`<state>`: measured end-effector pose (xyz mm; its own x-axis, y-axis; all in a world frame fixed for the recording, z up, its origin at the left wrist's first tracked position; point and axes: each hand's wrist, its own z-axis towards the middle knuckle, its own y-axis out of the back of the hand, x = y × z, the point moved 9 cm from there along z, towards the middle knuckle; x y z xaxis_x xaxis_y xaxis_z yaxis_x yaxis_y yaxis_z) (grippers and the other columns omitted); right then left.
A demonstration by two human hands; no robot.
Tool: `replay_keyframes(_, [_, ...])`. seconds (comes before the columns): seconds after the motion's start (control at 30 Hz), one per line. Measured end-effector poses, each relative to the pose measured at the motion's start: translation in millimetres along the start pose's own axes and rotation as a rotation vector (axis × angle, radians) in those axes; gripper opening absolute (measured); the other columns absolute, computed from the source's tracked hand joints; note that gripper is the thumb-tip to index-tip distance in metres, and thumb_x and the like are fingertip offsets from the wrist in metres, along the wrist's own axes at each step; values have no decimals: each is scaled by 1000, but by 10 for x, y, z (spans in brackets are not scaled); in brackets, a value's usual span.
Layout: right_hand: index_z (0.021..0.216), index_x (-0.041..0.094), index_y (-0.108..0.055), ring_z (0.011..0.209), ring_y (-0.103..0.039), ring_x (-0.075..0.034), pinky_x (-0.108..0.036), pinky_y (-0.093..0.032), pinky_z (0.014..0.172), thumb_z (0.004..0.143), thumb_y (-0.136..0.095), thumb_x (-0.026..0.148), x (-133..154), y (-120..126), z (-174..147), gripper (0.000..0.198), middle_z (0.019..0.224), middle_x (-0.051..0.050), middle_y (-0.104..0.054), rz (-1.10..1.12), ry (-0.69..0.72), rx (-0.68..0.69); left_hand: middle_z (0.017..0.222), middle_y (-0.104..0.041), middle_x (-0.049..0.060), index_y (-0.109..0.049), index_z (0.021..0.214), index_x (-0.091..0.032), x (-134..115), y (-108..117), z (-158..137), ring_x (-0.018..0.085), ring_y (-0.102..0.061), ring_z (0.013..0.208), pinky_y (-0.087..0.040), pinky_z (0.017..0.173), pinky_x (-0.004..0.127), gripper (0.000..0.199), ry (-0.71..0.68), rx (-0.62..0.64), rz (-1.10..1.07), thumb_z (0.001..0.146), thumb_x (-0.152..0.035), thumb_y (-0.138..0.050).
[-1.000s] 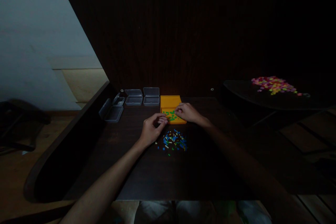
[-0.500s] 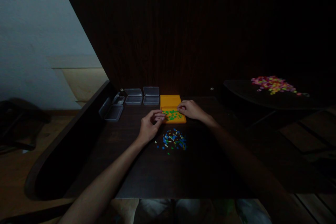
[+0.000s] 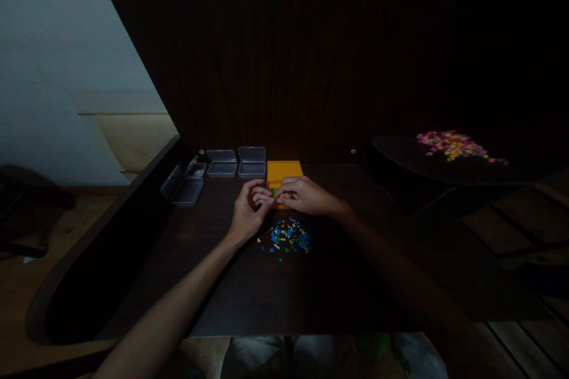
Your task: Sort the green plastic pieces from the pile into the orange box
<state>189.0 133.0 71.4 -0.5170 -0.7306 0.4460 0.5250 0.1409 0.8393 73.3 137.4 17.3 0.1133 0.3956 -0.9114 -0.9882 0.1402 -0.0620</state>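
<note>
Left hand (image 3: 249, 211) and right hand (image 3: 306, 196) half-curled, can't tell if gripping, but green bits (image 3: 274, 190) look light, stiff, best pinched edgewise.

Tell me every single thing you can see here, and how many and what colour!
Yellow box: one, yellow, open on the desk
Green pieces: several, green, inside that box, partly hidden
Loose bricks: too many to count, mostly blue, green and white, in front of the box
Clear boxes: four, see-through, left of the yellow box
Desk: one, dark brown, under the boxes
Bright pile: one, pink, red and yellow, far right
Rounded surface: one, dark, under that pile
Wall: one, pale, far left
Tan patch: one, tan, low on the wall
Left hand: one, bare, at the yellow box
Right hand: one, bare, over the yellow box
</note>
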Motion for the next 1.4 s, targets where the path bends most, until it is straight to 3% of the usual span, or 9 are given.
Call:
replay_keyframes(0.63, [86, 15, -68, 68, -51, -11, -22, -34, 62, 84, -61, 16, 4, -31, -8, 8, 76, -2, -61, -22, -78, -2, 71, -61, -2, -51, 82, -17, -72, -9, -19, 10, -62, 65, -51, 64, 21, 29, 39, -1, 14, 71, -25, -76])
replay_keyframes(0.77, [86, 15, -67, 66, -50, -11, -21, -33, 61, 84, -59, 14, 10, 29, -19, 9, 75, -1, -60, -24, -79, 10, 74, -61, -1, -53, 85, -17, -162, -20, -12, 11, -61, 66, -51, 64, 23, 25, 17, 44, 84, 74, -27, -73])
replay_keyframes(0.87, [86, 14, -67, 64, -49, -10, -21, -33, 61, 83, -57, 14, -73, 107, -33, 10, 73, -1, -59, -37, -85, -7, 78, -61, 2, -59, 84, -16, -393, -97, -19, 13, -60, 70, -50, 68, 26, 16, -113, 175, 246, 76, -25, -69])
replay_keyframes(1.03, [82, 13, -69, 62, -49, -11, -22, -33, 60, 79, -59, 13, -424, 163, -81, 10, 70, -1, -59, -65, -169, -17, 68, -60, 0, -62, 69, -18, -561, -530, -319, 13, -55, 67, -43, 73, 29, 6, -267, 768, 471, 72, -18, -67])
replay_keyframes(1.1, [81, 12, -69, 61, -49, -10, -22, -33, 60, 78, -59, 13, -563, 162, -107, 11, 69, -1, -59, -74, -209, -13, 68, -62, -1, -63, 68, -19, -521, -630, -456, 14, -56, 70, -41, 78, 30, 7, -283, 914, 532, 68, -18, -69])
replay_keyframes(1.23, [79, 11, -71, 59, -48, -10, -21, -32, 58, 77, -58, 13, -764, 163, -152, 13, 69, -2, -61, -115, -280, -26, 68, -63, -3, -64, 67, -20, -357, -714, -605, 14, -56, 72, -37, 83, 32, 9, -256, 1045, 640, 64, -17, -72])
replay_keyframes(1.4, [77, 13, -71, 60, -51, -11, -22, -32, 57, 76, -58, 13, -965, 128, -209, 13, 74, -4, -65, -228, -372, -49, 66, -62, -4, -64, 64, -20, -285, -711, -631, 15, -56, 72, -36, 84, 33, 10, -244, 1072, 698, 64, -15, -72])
